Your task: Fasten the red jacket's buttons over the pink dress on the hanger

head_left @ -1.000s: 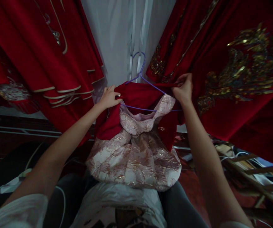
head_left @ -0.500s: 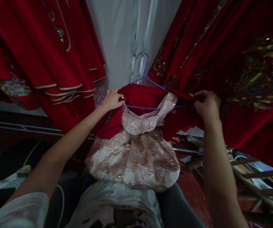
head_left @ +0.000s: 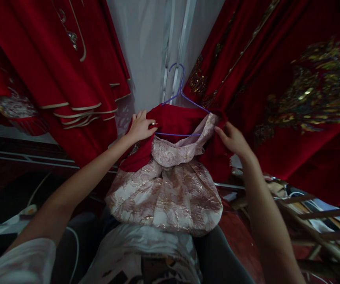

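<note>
A pink and gold brocade dress [head_left: 170, 197] lies over my lap, with its bodice on a purple wire hanger [head_left: 182, 85]. A red garment [head_left: 172, 116] is draped over the same hanger, behind the dress's neckline and down both sides. At the left shoulder, my left hand [head_left: 142, 126] is closed on the red garment's edge. My right hand [head_left: 233, 138] is beside the dress's right strap [head_left: 210, 124], its thumb and fingers closed round the red cloth there. The hanger's right end is hidden under the cloth.
Red garments with pale trim [head_left: 78, 86] hang on the left. On the right hangs red clothing with gold sequins [head_left: 308, 90]. White metal rails [head_left: 172, 43] stand behind the hanger. A wooden rack [head_left: 314, 232] with assorted items stands at lower right, and a white cable [head_left: 77, 252] runs at lower left.
My right hand has moved left, from holding the red cloth stretched outward to close beside the dress strap. The sequined clothing on the right has shifted left. My left hand has hardly moved.
</note>
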Motion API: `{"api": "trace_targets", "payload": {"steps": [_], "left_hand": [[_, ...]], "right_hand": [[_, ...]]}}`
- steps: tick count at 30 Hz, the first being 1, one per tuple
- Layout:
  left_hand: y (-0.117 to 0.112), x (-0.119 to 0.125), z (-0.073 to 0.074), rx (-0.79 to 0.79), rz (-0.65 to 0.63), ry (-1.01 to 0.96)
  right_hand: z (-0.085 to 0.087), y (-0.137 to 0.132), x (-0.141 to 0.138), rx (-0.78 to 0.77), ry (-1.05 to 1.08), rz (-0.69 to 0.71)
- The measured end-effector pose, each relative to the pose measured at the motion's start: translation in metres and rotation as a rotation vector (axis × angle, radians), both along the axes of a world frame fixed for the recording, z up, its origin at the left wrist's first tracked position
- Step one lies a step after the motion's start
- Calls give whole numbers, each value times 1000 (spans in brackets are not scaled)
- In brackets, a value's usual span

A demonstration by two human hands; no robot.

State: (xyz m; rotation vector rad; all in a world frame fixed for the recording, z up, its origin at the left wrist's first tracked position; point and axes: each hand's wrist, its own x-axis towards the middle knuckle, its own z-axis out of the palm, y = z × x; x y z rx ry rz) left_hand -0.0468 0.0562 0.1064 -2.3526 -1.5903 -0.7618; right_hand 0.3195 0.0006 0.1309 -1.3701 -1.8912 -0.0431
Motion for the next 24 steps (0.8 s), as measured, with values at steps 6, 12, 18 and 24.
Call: {"api": "trace_targets", "payload": {"steps": [6, 12, 18, 24], "left_hand": [[-2, 2, -6, 28, 23, -62], [0, -4, -10, 67, -12, -150], [-23, 44, -33, 321, 96, -464], [-48, 105, -39, 120, -172, -483]], "right_hand": [[-27, -4, -99, -144, -27, 294], [-55, -7, -144, -122, -24, 317], [-56, -10, -123, 261, 38, 141], [-59, -22, -118, 153, 57, 370]]}}
